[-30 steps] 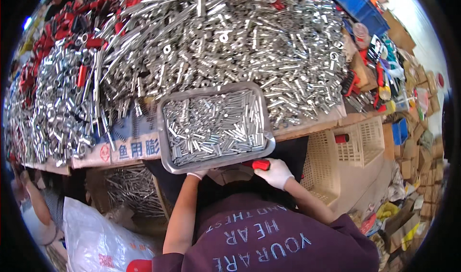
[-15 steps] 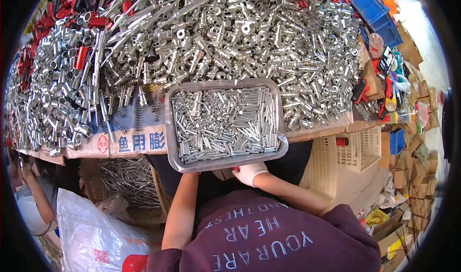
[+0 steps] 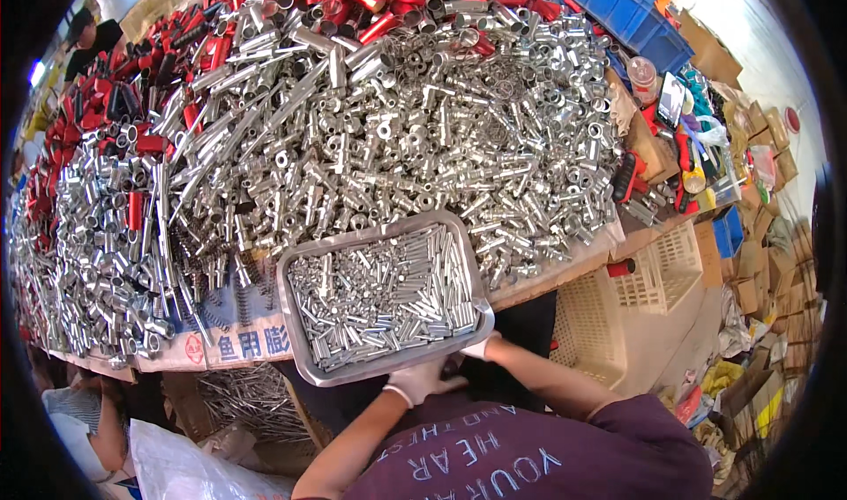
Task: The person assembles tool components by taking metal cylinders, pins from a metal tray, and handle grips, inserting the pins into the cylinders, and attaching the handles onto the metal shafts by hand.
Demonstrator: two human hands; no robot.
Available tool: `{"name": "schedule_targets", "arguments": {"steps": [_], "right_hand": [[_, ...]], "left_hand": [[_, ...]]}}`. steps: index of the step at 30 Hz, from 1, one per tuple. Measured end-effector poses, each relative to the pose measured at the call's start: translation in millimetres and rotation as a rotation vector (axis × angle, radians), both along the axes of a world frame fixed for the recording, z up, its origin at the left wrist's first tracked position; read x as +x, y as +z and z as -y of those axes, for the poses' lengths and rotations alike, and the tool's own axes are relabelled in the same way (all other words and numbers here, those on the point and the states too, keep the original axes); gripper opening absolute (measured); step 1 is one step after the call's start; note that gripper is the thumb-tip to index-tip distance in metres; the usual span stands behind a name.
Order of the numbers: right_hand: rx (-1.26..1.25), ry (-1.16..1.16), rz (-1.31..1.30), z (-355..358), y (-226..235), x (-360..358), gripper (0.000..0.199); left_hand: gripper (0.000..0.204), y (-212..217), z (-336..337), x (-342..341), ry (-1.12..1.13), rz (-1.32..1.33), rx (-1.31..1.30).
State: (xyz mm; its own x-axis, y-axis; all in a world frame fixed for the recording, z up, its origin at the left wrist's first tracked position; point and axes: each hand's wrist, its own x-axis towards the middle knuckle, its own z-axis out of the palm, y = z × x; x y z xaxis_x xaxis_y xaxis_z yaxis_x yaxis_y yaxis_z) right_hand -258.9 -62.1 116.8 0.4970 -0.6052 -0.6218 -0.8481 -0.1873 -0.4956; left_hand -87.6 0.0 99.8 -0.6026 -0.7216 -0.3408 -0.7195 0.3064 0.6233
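A shallow metal tray (image 3: pixel 294 328) full of short silvery pins and small cylinders rests at the table's near edge. One larger metal fitting (image 3: pixel 326 275) lies on the pins at the tray's left. Just below the tray's near rim is my left hand (image 3: pixel 419 383), in a white glove, its visible fingers stretched toward the right. My right hand (image 3: pixel 481 347), also gloved, sits by the tray's near right corner. Its fingers are hidden beneath the rim, so any hold there cannot be seen.
Shiny metal fittings (image 3: pixel 397 165) and springs heap the table beyond the tray, with red parts (image 3: pixel 388 24) behind. Blue bins (image 3: pixel 622 15) stand far right. A cream plastic crate (image 3: pixel 587 324) sits below the table, right. A white sack (image 3: pixel 190 469) and another person's arm (image 3: pixel 108 425) are lower left.
The whole view has shifted, placing the tray lower and further left in the picture. My left hand has come out from under the tray; my right hand's fingers have gone behind its rim.
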Motion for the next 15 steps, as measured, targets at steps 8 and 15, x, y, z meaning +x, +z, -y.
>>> {"name": "schedule_targets", "arguments": {"steps": [8,15], "right_hand": [[-0.341,-0.103,0.152,-81,-125,27,0.048],[-0.439,0.108,0.279,-75,-189,60,0.05]], "left_hand": [[0.073,-130,-25,-28,0.183,-0.118,0.078],[0.069,-99,-6,-20,0.167,0.037,0.045]]}}
